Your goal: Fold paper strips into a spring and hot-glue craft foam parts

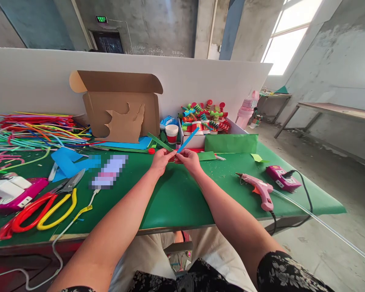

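My left hand pinches a green paper strip that slants up to the left. In my right hand is a blue paper strip, slanting up to the right. The lower ends of both strips meet between my fingertips, which hide how they join. Just behind my hands stand white-and-red paper cups, and a small red cap-like disc lies to their left. A green paper piece rests right of my right hand.
Scissors, blue paper and a purple power strip lie left. Pipe cleaners are heaped behind them. A pink glue gun lies right, beside another purple socket block. Behind are a cardboard box and colourful finished crafts.
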Demonstrator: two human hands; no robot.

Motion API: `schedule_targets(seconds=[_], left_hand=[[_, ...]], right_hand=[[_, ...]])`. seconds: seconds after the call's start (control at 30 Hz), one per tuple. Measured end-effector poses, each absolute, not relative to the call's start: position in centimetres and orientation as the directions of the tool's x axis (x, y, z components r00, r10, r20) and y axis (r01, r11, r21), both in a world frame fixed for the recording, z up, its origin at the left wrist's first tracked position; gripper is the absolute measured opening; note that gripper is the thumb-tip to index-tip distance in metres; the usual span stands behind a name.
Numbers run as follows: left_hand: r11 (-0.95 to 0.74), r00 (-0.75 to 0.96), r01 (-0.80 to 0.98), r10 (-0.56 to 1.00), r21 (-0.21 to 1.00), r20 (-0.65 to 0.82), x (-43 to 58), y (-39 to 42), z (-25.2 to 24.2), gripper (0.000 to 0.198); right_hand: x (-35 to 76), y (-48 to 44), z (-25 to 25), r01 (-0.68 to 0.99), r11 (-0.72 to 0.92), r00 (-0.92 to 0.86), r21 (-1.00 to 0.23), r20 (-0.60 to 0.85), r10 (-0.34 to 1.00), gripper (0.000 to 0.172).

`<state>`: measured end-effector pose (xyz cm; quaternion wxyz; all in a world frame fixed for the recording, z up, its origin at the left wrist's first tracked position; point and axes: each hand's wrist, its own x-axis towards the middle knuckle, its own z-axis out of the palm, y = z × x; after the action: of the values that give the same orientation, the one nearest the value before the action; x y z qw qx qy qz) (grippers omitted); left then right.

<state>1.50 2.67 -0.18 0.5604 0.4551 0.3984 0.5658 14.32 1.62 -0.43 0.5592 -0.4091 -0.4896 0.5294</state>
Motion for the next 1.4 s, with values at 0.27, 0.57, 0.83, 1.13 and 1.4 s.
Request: schedule_targets(seconds=[0.27, 0.57, 0.83, 1.13, 1.4], left_hand=[[-0.058, 0.014, -0.268, 0.998, 0.962, 0.064, 1.59, 2.49, -0.01, 0.045], [-0.048, 0.039, -0.22, 0.998, 0.974, 0.058, 1.28, 2.8, -0.03, 0.038], [-0.057, 0.048, -0.22, 0.996, 0.974, 0.069, 1.38, 2.72, -0.01, 0.04], [-0.044, 0.114, -0.268, 0.991, 0.962, 0.077, 1.62, 2.41, 0.11, 0.044], [-0.04, 0.086, -0.236, 0.994, 0.971, 0.061, 1.49, 2.67, -0.13, 0.044]], right_hand=[[14.33, 1.47, -0.25, -0.185, 0.091, -0.03, -0.978, 0.099, 0.995, 0.031], [14.32, 1.0, 0.19, -0.174, 0.066, -0.035, -0.982, 0.073, 0.997, 0.03], [14.6, 1.08, 0.41, -0.22, 0.038, -0.053, -0.975, 0.05, 0.997, 0.036], [14.42, 1.24, 0.21, -0.158, 0.129, 0.039, -0.979, 0.125, 0.991, 0.036], [14.52, 1.1, 0.11, -0.221, 0.108, 0.04, -0.969, 0.102, 0.994, 0.035]])
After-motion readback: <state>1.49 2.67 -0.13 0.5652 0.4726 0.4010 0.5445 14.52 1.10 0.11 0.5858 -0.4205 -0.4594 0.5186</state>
